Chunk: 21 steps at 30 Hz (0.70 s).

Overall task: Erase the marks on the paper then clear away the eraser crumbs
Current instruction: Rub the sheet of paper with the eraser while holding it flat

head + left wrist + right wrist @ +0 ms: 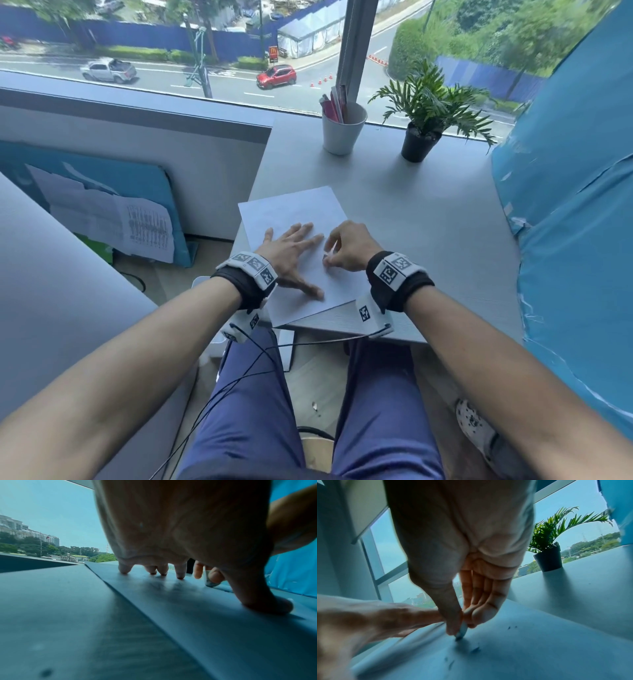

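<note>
A white sheet of paper (pixel 291 209) lies tilted near the front edge of the grey desk (pixel 428 219). My left hand (pixel 294 246) lies flat on the sheet, fingers spread and pressing it down; its fingertips (pixel 124 569) and thumb touch the paper (pixel 205 615). My right hand (pixel 346 246) pinches a small pale eraser (pixel 462 631) between thumb and fingers, its tip on the paper (pixel 522 649) just right of the left hand. Dark eraser crumbs (pixel 475 649) lie scattered on the sheet near the eraser. The eraser (pixel 211 583) also shows past my left thumb.
A white cup (pixel 342 130) with pens and a small potted plant (pixel 423 133) stand at the back of the desk by the window. A blue covered surface (pixel 575 205) rises on the right. A partition wall (pixel 137 164) borders the desk on the left.
</note>
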{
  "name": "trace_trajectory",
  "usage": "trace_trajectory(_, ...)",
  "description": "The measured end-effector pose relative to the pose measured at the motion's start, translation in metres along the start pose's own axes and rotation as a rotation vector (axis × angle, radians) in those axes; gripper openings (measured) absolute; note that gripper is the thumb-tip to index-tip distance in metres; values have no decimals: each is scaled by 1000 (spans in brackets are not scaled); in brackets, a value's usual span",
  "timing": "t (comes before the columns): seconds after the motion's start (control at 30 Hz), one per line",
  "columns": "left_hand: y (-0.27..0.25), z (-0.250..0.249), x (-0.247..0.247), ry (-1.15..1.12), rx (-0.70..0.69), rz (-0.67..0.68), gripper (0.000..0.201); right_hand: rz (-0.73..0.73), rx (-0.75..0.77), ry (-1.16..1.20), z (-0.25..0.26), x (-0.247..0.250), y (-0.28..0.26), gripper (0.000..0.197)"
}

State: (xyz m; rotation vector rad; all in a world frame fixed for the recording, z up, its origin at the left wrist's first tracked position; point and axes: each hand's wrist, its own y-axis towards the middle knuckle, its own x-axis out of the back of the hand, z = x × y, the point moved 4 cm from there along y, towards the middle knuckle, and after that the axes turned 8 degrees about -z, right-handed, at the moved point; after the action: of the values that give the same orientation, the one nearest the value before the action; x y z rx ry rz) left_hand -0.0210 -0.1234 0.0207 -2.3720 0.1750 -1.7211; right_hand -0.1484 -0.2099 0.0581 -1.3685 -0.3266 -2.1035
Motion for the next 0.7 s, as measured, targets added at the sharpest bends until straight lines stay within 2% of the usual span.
trace_trajectory(0.17,3,3,-1,13,44,23,138,-116,-133,103,-8,18,22,15)
trace_trajectory(0.23,4,4,-2,10,49,30,138,-47,-118,121,-5,13,16,13)
trace_trajectory(0.33,4,3,-4,8,49,22,142,156,-54,96,4,0,-5,7)
trace_trajectory(0.37,4,3,-3,11,48,25,144,173,-51,99,5,0,-4,6)
trace_trajectory(0.5,2,0,-1,10,55,39,145,-82,-127,130,2,17,26,15)
trace_trajectory(0.57,1,-1,0,15,54,36,145,-137,-139,132,2,16,29,16)
trace_trajectory(0.63,2,1,-2,15,57,38,148,-74,-121,120,1,9,17,12)
trace_trajectory(0.7,2,1,-3,13,57,35,149,73,-124,146,0,3,1,10)
